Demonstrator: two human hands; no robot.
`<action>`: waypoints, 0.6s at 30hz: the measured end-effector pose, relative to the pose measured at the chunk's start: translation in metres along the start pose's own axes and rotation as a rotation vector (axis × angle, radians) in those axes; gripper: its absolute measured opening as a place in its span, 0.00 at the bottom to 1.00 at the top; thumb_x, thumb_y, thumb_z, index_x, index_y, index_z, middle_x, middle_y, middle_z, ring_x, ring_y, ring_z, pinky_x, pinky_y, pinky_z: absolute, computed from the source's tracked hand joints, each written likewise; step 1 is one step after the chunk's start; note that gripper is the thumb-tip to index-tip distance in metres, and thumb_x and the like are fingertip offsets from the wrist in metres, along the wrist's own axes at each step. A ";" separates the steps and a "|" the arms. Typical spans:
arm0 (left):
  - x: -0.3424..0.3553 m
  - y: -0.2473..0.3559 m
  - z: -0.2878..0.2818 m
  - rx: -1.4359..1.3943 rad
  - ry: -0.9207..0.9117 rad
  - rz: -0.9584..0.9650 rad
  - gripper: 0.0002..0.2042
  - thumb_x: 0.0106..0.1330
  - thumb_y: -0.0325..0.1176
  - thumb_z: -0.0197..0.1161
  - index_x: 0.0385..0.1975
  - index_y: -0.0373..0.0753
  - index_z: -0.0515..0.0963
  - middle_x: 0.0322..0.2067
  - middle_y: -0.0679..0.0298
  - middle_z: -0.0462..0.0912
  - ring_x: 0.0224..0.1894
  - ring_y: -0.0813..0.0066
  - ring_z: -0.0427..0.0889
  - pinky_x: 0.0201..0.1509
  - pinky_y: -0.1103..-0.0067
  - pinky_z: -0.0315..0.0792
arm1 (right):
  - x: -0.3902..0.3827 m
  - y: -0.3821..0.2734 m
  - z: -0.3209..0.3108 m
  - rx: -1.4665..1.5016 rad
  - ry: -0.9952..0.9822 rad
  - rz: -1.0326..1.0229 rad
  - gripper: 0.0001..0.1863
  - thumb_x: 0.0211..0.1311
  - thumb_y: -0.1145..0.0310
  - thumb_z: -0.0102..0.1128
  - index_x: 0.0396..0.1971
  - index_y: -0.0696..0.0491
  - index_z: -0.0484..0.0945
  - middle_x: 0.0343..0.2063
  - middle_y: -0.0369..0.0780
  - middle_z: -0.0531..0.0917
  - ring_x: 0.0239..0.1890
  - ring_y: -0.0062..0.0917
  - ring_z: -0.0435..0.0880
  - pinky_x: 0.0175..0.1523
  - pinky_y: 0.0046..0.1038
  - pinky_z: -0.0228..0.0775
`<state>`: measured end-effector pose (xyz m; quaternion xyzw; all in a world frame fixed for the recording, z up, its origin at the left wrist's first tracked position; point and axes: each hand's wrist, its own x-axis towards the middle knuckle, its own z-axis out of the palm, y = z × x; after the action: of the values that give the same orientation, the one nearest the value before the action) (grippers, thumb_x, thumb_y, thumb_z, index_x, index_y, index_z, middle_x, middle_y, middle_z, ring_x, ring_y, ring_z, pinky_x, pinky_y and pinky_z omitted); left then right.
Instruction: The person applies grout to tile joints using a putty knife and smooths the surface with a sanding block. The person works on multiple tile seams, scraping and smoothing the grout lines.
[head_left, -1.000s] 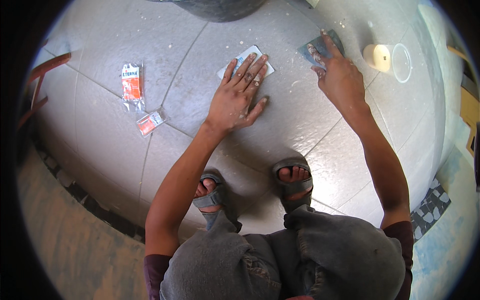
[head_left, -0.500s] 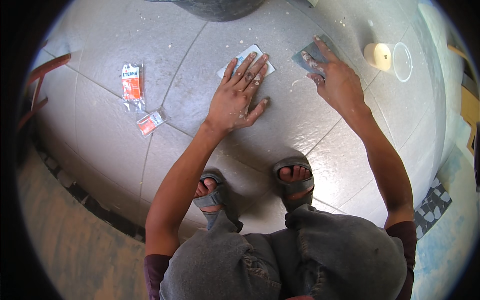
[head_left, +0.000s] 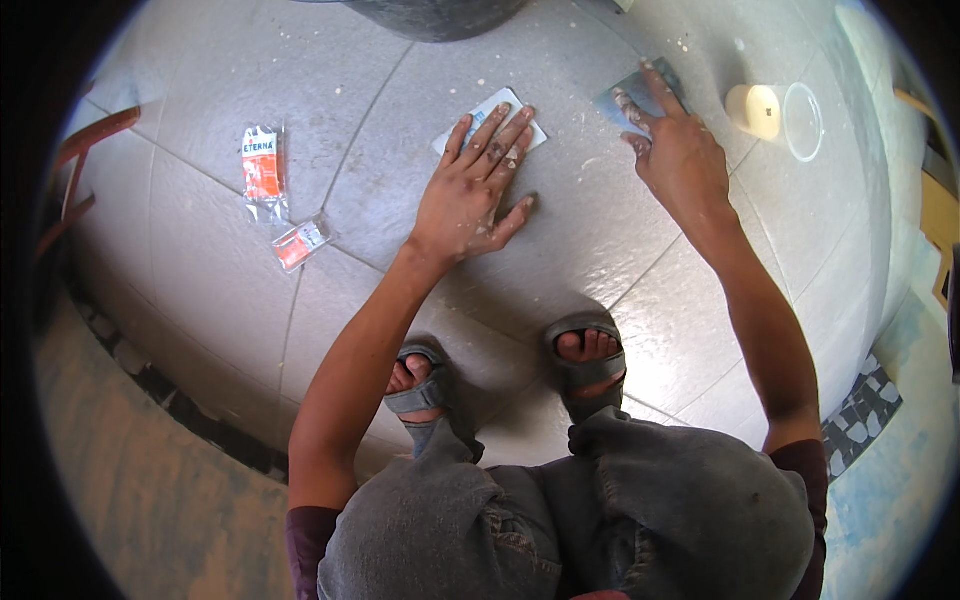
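Observation:
My left hand [head_left: 472, 195] lies flat on the tiled floor, its fingers stretched over a white square piece [head_left: 537, 132] with light blue print; the palm hides part of it. Over to the right, my right hand [head_left: 683, 160] holds a thin blue-grey flat piece [head_left: 672, 77] against the floor, index and middle fingers spread along its top and the thumb at its near edge. Whether that piece is a scraper or an abrasive sheet, I cannot tell. Whitish smears mark the fingers of both hands.
A clear plastic tub [head_left: 757, 110] lies tipped beside my right hand. Orange-and-white plastic packets [head_left: 263, 170] lie at left, near a red-brown frame [head_left: 100, 132]. The rim of a dark bucket [head_left: 440, 25] shows at the top. My sandalled feet [head_left: 590, 362] stand close below.
My right hand has slid slightly away from me and to the right, carrying the blue-grey piece with it. The left hand stays put on the white piece.

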<state>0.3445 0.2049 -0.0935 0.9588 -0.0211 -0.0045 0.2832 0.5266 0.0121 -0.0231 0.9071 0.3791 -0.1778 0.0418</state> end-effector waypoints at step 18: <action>-0.001 0.000 0.003 -0.001 0.001 0.004 0.41 0.63 0.44 0.64 0.77 0.41 0.59 0.78 0.63 0.56 0.81 0.61 0.52 0.84 0.58 0.41 | 0.001 0.000 0.006 -0.035 -0.053 0.027 0.21 0.68 0.66 0.65 0.60 0.36 0.84 0.76 0.28 0.62 0.56 0.45 0.84 0.56 0.41 0.85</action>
<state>0.3437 0.2033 -0.0959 0.9586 -0.0227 -0.0034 0.2837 0.5255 0.0121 -0.0286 0.9063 0.3688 -0.1945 0.0698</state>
